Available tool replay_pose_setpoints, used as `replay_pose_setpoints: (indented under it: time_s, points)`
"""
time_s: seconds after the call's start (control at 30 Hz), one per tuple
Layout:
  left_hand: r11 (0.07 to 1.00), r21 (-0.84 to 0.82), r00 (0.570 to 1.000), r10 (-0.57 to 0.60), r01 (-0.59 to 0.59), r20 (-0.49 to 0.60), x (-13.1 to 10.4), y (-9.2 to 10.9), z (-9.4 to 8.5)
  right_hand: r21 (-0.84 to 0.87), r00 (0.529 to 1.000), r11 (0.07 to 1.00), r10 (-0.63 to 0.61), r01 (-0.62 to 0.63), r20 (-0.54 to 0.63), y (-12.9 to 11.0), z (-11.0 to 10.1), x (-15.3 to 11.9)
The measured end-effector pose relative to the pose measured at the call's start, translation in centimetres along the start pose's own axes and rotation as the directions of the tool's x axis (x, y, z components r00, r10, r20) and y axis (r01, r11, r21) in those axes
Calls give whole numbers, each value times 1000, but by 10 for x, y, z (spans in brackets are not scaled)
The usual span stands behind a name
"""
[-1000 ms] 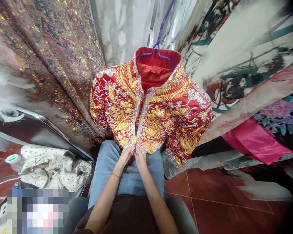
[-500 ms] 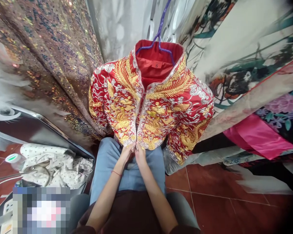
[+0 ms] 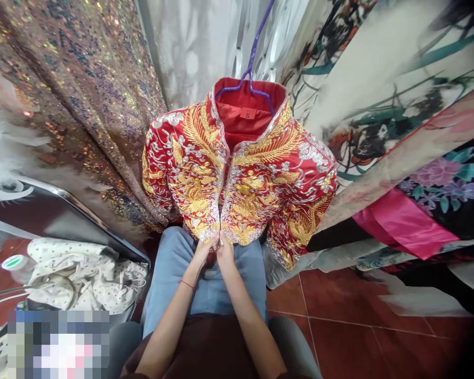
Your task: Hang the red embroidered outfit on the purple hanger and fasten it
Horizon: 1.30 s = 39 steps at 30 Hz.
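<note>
Red jacket [image 3: 237, 179] with gold and silver embroidery, hung on a purple hanger [image 3: 249, 73] at centre, far from the body. Left hand [image 3: 205, 251] and right hand [image 3: 225, 252] side by side at the jacket's bottom hem, each grip pinching one front edge where the two panels meet. Red thread bracelet [image 3: 187, 285] on the left wrist. Sequinned fabric [image 3: 82, 95] to the left, floral printed cloth [image 3: 387, 95] to the right. Spotted white cloth [image 3: 82, 273] at near left. Red tiled floor [image 3: 359, 326] at near right.
</note>
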State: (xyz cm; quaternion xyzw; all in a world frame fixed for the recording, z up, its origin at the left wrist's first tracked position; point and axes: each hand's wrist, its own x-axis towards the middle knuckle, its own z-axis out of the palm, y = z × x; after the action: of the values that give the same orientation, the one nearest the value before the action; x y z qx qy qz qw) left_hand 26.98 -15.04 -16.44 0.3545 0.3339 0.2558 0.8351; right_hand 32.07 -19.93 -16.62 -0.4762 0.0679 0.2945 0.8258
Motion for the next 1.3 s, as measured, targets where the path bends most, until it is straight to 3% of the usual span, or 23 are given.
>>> replay_pose_setpoints:
  time_s: [0.3, 0.5, 0.63, 0.83, 0.93, 1.03, 1.1, 1.17, 1.2, 1.23, 1.3]
  points:
    - [998, -65, 999, 12, -14, -34, 3, 2, -14, 45, 998, 997, 57, -57, 9, -1, -2, -14]
    - [994, -109, 998, 11, -17, -56, 4, -4, -9, 71, 997, 995, 69, -68, -18, -1, -7, -13]
    - [992, -98, 992, 75, -85, -97, -3, -5, -3, 73, 997, 994, 78, -76, -24, 0, -3, -13]
    - [986, -61, 982, 143, -152, -125, -7, -1, 15, -25, 997, 997, 74, -73, 16, -12, 5, -9]
    - [987, -56, 980, 145, -153, -134, -8, 1, 16, -176, 982, 972, 171, -155, 76, -28, -4, -14]
    - [987, -69, 983, 135, -145, -125, -13, 6, 15, -514, 909, 818, 386, -259, 157, -55, -18, -29]
    - [986, -104, 988, 119, -130, -99, -23, 13, 18, -747, 876, 639, 452, -185, 170, -78, -21, -44]
    - [987, -129, 992, 88, -100, -95, -39, 23, 26, -862, 940, 506, 276, 35, 200, -102, -17, -61]
    - [986, -140, 992, 74, -88, -102, -49, 29, 32, -885, 961, 425, 103, 190, 255, -114, -12, -70]
    - [985, -151, 992, 61, -77, -110, -61, 37, 38, -883, 940, 328, -63, 336, 334, -126, -6, -79]
    - [981, -182, 994, 42, -60, -103, -84, 54, 52, -811, 810, 112, -224, 574, 542, -145, 7, -95]
